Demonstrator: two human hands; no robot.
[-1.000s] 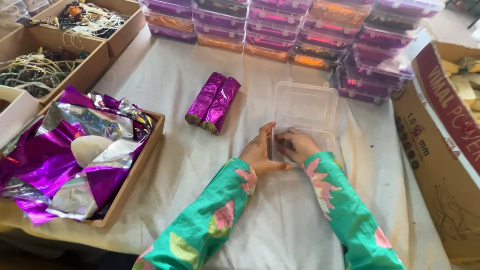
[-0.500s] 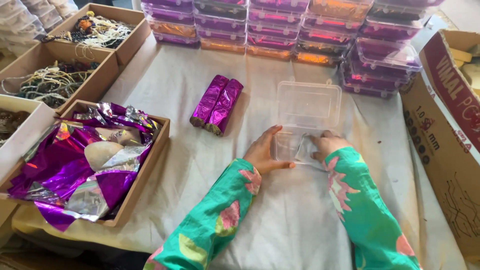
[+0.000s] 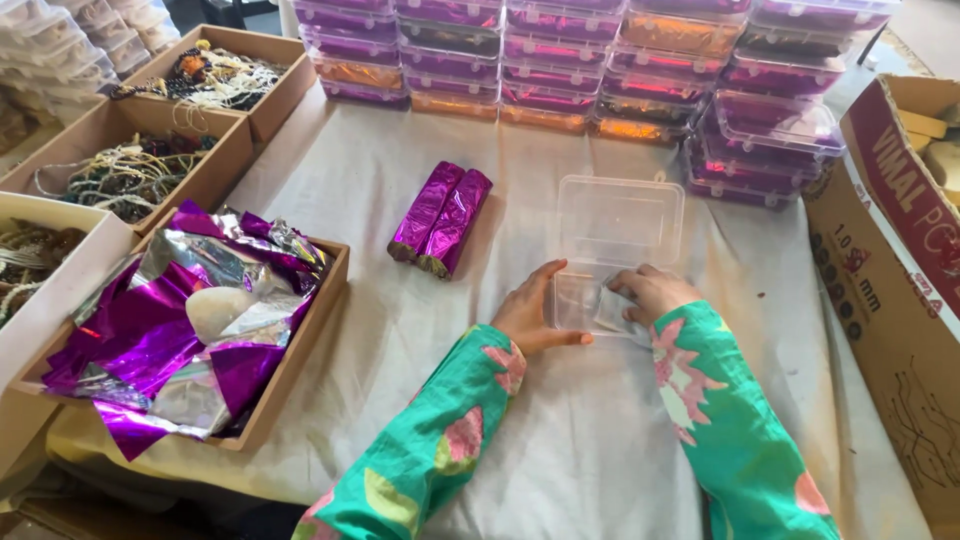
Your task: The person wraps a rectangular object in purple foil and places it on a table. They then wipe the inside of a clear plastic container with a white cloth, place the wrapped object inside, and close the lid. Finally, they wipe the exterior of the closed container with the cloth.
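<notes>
Clear hinged plastic container [image 3: 612,240] sits open at frame centre on the cloth-covered counter [image 3: 560,440]. Left hand [image 3: 530,315] braces its left edge, fingers spread. Right hand [image 3: 650,292] presses inside the tray, possibly on a white tissue. Two purple foil rolls [image 3: 442,218] lie to the left.

Your hands, together at the near edge of the clear hinged box [image 3: 610,250] a second ago, are now apart. Left hand [image 3: 530,315] has slid to the tray's left side, thumb along its front edge. Right hand [image 3: 648,293] has shifted right and now presses into the tray's near right corner.
</notes>
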